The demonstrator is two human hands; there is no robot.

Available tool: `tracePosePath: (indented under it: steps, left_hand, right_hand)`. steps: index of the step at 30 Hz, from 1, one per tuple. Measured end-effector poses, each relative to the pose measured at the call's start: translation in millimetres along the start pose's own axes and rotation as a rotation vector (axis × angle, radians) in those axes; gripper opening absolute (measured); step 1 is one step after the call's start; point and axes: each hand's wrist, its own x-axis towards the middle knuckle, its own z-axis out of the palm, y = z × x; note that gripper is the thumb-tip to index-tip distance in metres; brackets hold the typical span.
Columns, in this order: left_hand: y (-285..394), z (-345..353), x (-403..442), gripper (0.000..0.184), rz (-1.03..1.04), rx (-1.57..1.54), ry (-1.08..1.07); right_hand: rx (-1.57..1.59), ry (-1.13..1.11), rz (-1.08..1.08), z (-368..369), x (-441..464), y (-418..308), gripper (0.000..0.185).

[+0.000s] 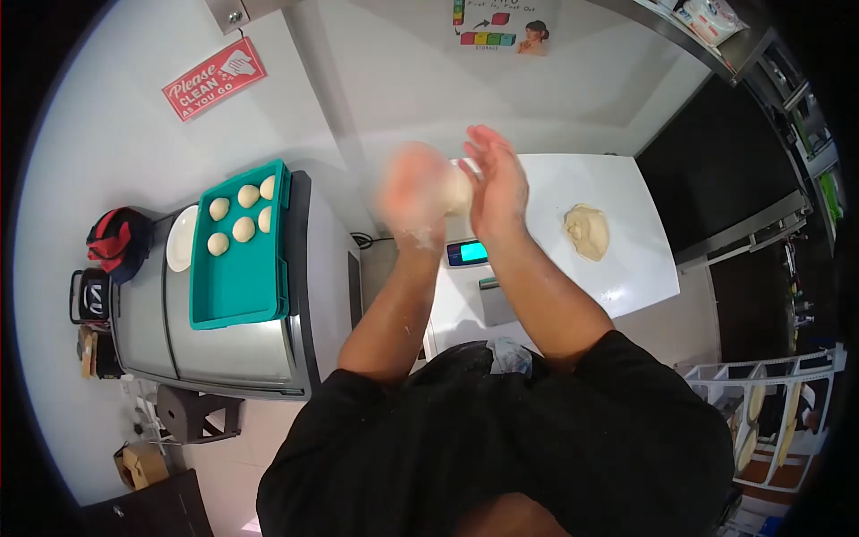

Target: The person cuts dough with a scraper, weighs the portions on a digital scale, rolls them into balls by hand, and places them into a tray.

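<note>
Between my two raised hands, above the white table point(555, 295), is a pale ball of dough point(459, 190), partly covered by them. My left hand point(416, 188) is at its left side; motion smears its fingers. On the other side my right hand point(497, 183) cups the dough ball, thumb against it and fingers pointing up. Just below the hands a digital scale point(467, 253) shows a lit display. A metal dough scraper point(497, 302) seems to lie near my right forearm. To the right a larger flattened lump of dough point(587, 233) rests on the table.
At left, a green tray point(234, 295) with several dough balls point(243, 229) sits on a steel-topped unit point(143, 331) beside a white plate point(182, 240). A shelf point(680, 36) overhangs at upper right. A white rack point(761, 367) stands at lower right, a dark stool point(192, 412) at lower left.
</note>
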Motion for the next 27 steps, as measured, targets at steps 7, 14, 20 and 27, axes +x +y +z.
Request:
tracePosePath:
  steps: [7, 14, 20, 27]
  left_hand:
    - [51.6, 31.7, -17.0, 0.029, 0.688, 0.509, -0.306]
    - [56.0, 55.5, -20.0, 0.073, 0.58, 0.579, -0.404]
    - [14.5, 65.0, -63.3, 0.108, -0.153, 0.327, 0.042]
    - [28.8, 4.7, -96.9, 0.078, -0.071, 0.715, -0.196]
  right_hand:
    - [0.078, -0.423, 0.157, 15.2, -22.2, -56.9, 0.069]
    - [0.503, -0.415, 0.052, 21.6, -9.7, -70.2, 0.073]
    - [0.432, -0.371, 0.175, -14.3, -18.9, -29.8, 0.078]
    - [0.535, -0.408, 0.399, -30.5, -19.0, -8.0, 0.081]
